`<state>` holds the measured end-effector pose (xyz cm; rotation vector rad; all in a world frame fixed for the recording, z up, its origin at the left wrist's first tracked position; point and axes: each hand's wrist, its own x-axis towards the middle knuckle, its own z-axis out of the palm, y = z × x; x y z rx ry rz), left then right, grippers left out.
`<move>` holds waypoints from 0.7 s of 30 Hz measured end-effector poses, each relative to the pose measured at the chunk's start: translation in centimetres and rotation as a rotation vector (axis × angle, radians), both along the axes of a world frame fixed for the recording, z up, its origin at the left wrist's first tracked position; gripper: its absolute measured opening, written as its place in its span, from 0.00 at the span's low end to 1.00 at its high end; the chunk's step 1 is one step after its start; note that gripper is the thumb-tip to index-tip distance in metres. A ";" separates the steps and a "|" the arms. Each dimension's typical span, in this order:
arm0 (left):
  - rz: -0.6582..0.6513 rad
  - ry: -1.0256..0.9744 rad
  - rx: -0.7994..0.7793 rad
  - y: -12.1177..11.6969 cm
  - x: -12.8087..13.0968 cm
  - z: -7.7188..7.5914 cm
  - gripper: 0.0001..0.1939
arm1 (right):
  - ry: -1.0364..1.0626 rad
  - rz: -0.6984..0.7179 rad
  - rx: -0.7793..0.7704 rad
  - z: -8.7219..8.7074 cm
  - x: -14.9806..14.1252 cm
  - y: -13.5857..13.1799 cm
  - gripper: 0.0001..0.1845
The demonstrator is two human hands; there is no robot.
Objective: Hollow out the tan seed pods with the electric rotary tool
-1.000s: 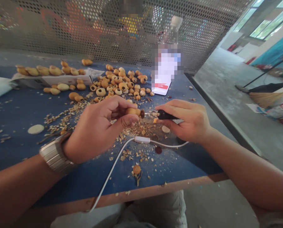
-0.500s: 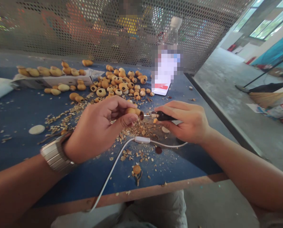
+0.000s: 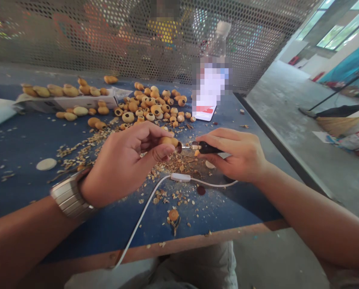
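Note:
A small tan gourd [image 3: 168, 141] is pinched between the thumb and fingers of my left hand [image 3: 127, 160], its dark-rimmed end turned to the right. My right hand [image 3: 241, 154] grips a black-handled tool [image 3: 208, 147] with a brass-coloured collar and a thin metal tip. That tip meets the dark end of the gourd; how deep it reaches inside is hidden. A white cable [image 3: 149, 206] with an inline switch [image 3: 180, 177] runs across the table below both hands and passes out of sight under my right hand.
Many cut gourds [image 3: 151, 102] are heaped behind my hands. More gourds line a flat box [image 3: 68, 102] at the back left. A phone [image 3: 208, 96] leans by a clear bottle [image 3: 220, 42] before a perforated metal screen [image 3: 107, 44]. Chips and seeds [image 3: 83, 148] litter the blue table [image 3: 86, 237].
My left wrist has shifted very slightly to the left. The gourd and the tool stay together in nearly the same place.

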<state>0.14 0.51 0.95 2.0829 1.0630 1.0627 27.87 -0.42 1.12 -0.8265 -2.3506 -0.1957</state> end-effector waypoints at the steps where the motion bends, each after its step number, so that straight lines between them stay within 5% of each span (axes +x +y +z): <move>1: -0.001 0.001 0.004 0.0 0.0 0.0 0.14 | -0.001 0.001 0.001 0.0 0.0 0.0 0.16; 21: -0.004 -0.003 0.003 -0.1 0.0 0.1 0.14 | -0.033 -0.023 0.011 -0.1 0.1 0.0 0.16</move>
